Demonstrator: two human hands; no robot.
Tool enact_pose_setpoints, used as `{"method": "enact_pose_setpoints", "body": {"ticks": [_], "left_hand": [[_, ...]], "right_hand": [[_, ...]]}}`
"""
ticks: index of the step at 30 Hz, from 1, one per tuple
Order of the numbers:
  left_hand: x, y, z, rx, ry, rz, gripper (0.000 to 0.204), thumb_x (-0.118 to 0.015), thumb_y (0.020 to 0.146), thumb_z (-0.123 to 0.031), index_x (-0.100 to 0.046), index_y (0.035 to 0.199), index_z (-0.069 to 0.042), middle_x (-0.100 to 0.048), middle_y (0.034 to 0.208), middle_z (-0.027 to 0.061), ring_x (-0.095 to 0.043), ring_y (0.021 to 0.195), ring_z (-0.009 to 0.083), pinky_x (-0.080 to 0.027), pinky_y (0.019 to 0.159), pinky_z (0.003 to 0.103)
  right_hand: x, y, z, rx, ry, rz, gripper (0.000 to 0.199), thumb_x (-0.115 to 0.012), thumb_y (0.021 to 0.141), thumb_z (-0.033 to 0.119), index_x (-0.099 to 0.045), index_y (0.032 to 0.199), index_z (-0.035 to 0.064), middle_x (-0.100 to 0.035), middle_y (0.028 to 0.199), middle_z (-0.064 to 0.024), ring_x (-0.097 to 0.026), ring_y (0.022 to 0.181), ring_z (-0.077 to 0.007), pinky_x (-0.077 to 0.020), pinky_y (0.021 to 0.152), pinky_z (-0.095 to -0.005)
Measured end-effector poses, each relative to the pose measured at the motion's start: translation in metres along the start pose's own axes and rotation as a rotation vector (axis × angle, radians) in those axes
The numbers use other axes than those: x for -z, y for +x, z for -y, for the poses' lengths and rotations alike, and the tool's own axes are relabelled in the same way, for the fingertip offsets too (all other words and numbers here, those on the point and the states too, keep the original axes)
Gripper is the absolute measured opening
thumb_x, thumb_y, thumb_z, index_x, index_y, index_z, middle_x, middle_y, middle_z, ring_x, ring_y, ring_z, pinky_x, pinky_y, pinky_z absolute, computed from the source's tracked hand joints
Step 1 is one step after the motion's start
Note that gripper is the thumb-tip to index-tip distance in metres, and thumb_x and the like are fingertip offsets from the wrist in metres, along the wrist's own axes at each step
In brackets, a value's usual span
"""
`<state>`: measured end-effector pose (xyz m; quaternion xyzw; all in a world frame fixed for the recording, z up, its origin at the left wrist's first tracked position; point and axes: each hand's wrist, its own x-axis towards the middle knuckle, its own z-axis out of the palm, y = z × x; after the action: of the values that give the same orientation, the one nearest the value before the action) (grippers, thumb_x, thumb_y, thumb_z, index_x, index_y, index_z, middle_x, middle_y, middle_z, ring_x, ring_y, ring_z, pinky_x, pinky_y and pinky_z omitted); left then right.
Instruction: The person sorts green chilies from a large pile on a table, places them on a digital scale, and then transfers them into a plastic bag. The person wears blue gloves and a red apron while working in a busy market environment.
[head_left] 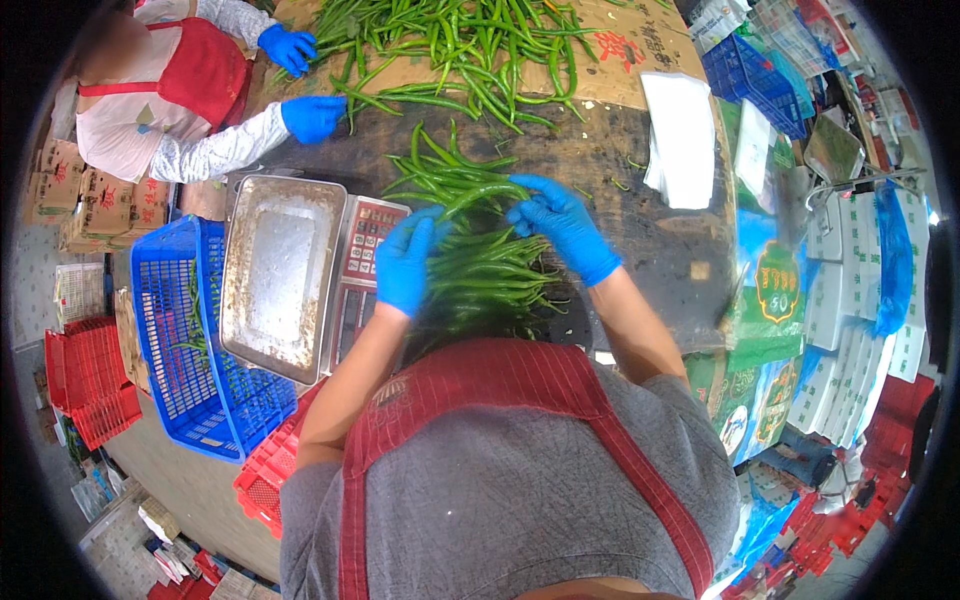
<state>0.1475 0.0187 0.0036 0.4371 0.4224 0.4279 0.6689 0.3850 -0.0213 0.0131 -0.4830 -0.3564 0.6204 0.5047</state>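
Both my hands wear blue gloves and are at a small heap of long green chili peppers on the dark tabletop. My left hand is closed at the stem-side end of a curved green chili pepper. At its other end, my right hand has its fingers curled in a pinch on the same pepper. Between my forearms lies a lined-up bunch of green chili peppers, tips and stems pointing sideways. Some fingertips are hidden behind the gloves.
A scale with a stained metal pan stands left of my left hand. Beside it is a blue crate holding a few peppers. A large chili pile covers cardboard at the far side, where a co-worker's gloved hands work. White sheets lie right.
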Motion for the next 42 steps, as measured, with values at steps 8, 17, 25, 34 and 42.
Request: {"method": "enact_pose_setpoints", "body": {"ticks": [8, 17, 25, 34, 42], "left_hand": [[0.027, 0.016, -0.028, -0.132, -0.084, -0.097, 0.032, -0.047, 0.097, -0.016, -0.053, 0.121, 0.004, -0.059, 0.117, 0.0153, -0.059, 0.104, 0.0236, -0.048, 0.093, 0.035], [0.072, 0.004, -0.020, -0.051, 0.051, -0.222, 0.026, -0.048, 0.096, -0.014, -0.059, 0.111, 0.005, -0.062, 0.109, 0.0123, -0.061, 0.098, 0.0198, -0.050, 0.088, 0.032], [0.022, -0.013, 0.042, -0.131, 0.942, 0.354, 0.034, -0.057, 0.089, -0.023, -0.057, 0.118, -0.005, -0.060, 0.116, 0.0161, -0.059, 0.103, 0.0324, -0.046, 0.090, 0.038], [-0.015, 0.002, 0.023, -0.289, 1.213, 0.399, 0.058, -0.058, 0.086, -0.040, -0.048, 0.127, 0.000, -0.051, 0.125, 0.0265, -0.050, 0.114, 0.0405, -0.042, 0.095, 0.044], [-0.032, -0.002, 0.039, -0.367, 1.345, 0.621, 0.065, -0.060, 0.080, -0.048, -0.050, 0.123, 0.000, -0.050, 0.121, 0.0264, -0.050, 0.107, 0.0430, -0.041, 0.092, 0.047]], "right_hand": [[-0.008, 0.010, -0.006, 0.081, -0.106, -0.070, 0.034, -0.057, 0.092, 0.019, -0.054, 0.123, 0.0048, -0.065, 0.098, -0.0088, -0.061, 0.082, -0.0132, -0.0498, 0.075, -0.0273], [0.021, 0.102, -0.028, 0.283, -0.953, 0.023, 0.052, -0.065, 0.082, 0.036, -0.055, 0.123, 0.0074, -0.061, 0.114, -0.0172, -0.058, 0.105, -0.0292, -0.0451, 0.092, -0.0384], [-0.026, 0.114, -0.036, 0.139, -1.699, 0.204, 0.089, -0.072, 0.069, 0.044, -0.030, 0.143, 0.0184, -0.054, 0.119, -0.0210, -0.053, 0.110, -0.0369, -0.0432, 0.093, -0.0468], [0.004, 0.117, -0.043, 0.101, -1.371, 0.088, 0.074, -0.068, 0.074, 0.038, -0.038, 0.138, 0.0164, -0.060, 0.109, -0.0219, -0.058, 0.098, -0.0390, -0.0482, 0.083, -0.0467], [0.019, 0.118, -0.044, 0.085, -1.087, 0.222, 0.072, -0.069, 0.075, 0.029, -0.038, 0.139, 0.0162, -0.056, 0.123, -0.0189, -0.054, 0.111, -0.0356, -0.0435, 0.094, -0.0408]]}}
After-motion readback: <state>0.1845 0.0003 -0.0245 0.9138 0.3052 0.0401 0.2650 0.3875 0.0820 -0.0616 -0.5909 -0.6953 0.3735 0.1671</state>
